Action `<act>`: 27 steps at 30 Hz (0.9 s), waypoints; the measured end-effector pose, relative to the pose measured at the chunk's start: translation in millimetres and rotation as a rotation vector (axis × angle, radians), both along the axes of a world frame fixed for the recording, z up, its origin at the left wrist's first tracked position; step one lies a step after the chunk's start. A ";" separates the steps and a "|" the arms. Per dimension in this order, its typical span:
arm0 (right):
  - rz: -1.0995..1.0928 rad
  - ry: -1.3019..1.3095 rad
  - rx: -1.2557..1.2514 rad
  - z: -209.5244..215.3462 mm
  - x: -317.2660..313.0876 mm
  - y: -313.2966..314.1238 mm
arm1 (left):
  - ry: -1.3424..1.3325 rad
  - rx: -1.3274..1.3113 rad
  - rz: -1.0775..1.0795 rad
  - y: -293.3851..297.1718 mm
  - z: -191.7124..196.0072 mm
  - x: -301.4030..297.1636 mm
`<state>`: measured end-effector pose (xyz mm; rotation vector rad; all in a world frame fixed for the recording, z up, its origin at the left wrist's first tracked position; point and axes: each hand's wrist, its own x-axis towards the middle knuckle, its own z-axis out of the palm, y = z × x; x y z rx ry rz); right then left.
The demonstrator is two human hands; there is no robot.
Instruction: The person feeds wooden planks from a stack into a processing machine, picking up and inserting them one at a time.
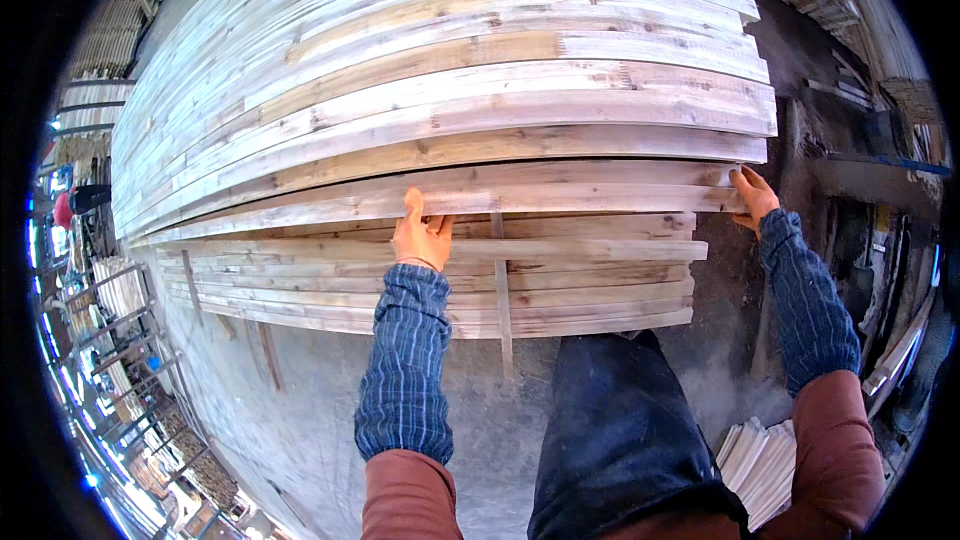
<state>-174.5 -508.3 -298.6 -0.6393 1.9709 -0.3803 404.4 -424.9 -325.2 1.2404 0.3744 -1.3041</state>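
A long pale wooden plank (590, 198) lies along the near edge of a wide layer of planks (480, 90). My left hand (423, 232) grips its near edge around the middle, thumb on top and fingers curled underneath. At the plank's right end, my right hand (755, 198) is closed around the corner. A dark gap separates this plank from the one behind it. Below the plank, a lower stack of boards (600, 277) shows with thin spacer sticks (502, 305) standing out from it. Blue striped sleeve covers wrap both my forearms.
Cut timber pieces (765, 465) lie on the floor at my lower right. Wood stacks (110, 25) and racks (115, 315) line the left side. On the right, a dark beam (870, 180) runs beside more timber. Someone in red (63, 210) is far left.
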 end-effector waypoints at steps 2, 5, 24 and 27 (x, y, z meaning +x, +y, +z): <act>0.076 0.032 0.030 -7.5 -4.3 -10.5 | 0.022 -0.047 -0.033 -1.1 -2.1 1.5; 0.039 0.039 0.030 -21.8 -20.4 -4.1 | 0.096 -0.082 0.019 -3.0 -10.7 7.0; 1.506 0.402 -0.732 40.8 116.3 52.8 | 0.042 0.025 0.267 26.6 31.5 27.6; 1.504 0.343 -0.684 29.6 94.4 68.2 | -0.055 0.011 0.304 37.3 30.0 36.4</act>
